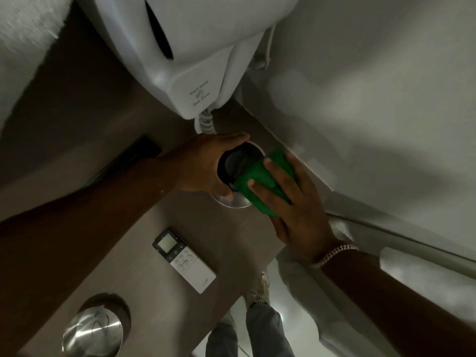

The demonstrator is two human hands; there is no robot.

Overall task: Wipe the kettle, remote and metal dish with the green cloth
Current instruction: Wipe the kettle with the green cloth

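Seen from above, a dark kettle (238, 161) stands on its round base (233, 202) at the back of a brown counter (231, 240). My left hand (203, 166) grips the kettle's left side. My right hand (291, 199) presses the green cloth (260, 181) flat against the kettle's right side, covering part of it. A white remote (185, 261) with a small screen lies on the counter nearer to me. At the lower left sits the round metal dish (94, 328).
A white wall-mounted hair dryer (195, 60) with a coiled cord hangs right above the kettle. A pale wall (373, 99) runs along the right. A dark slot (136, 155) lies left of my left forearm. The floor and my shoes (257, 289) show beyond the counter edge.
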